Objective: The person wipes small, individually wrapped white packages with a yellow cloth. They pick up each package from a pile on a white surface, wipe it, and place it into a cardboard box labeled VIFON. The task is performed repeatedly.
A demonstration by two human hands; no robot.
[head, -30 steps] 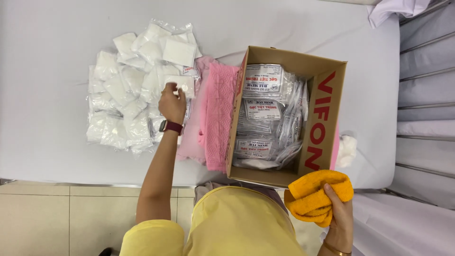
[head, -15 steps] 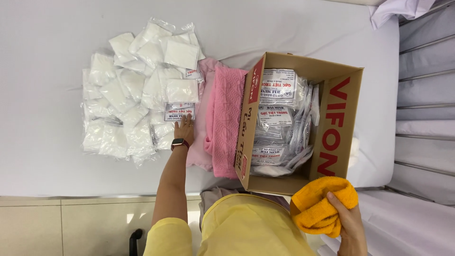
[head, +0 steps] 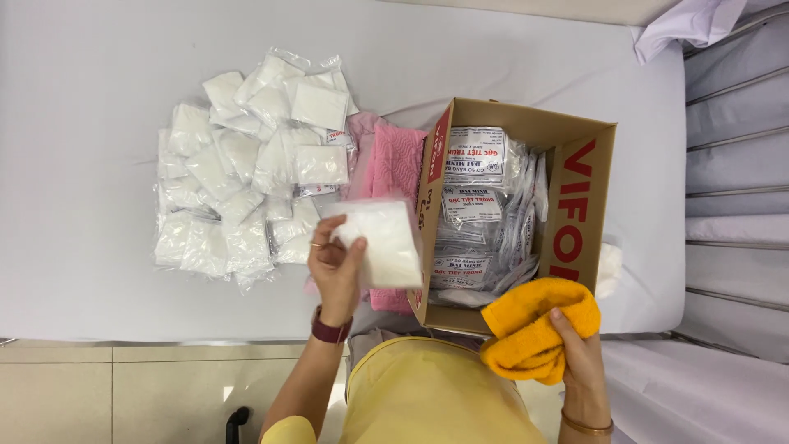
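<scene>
- My left hand [head: 335, 271] is pinching a clear gauze packet [head: 382, 242] in closed fingers, just beside the cardboard box [head: 526, 215].
- My right hand [head: 582, 355] is gripping an orange cloth [head: 536, 329] against the box's near corner.

Left hand [head: 335, 267] raised, palm toward the body, fingers and thumb pinched closed on what it holds; dark band on the wrist, forearm bare. Right hand [head: 579, 353] lower, fingers curled closed, thin bangle at the wrist.

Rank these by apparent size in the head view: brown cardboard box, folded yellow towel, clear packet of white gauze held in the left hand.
1. Brown cardboard box.
2. Folded yellow towel and clear packet of white gauze: look alike, so unranked.
</scene>
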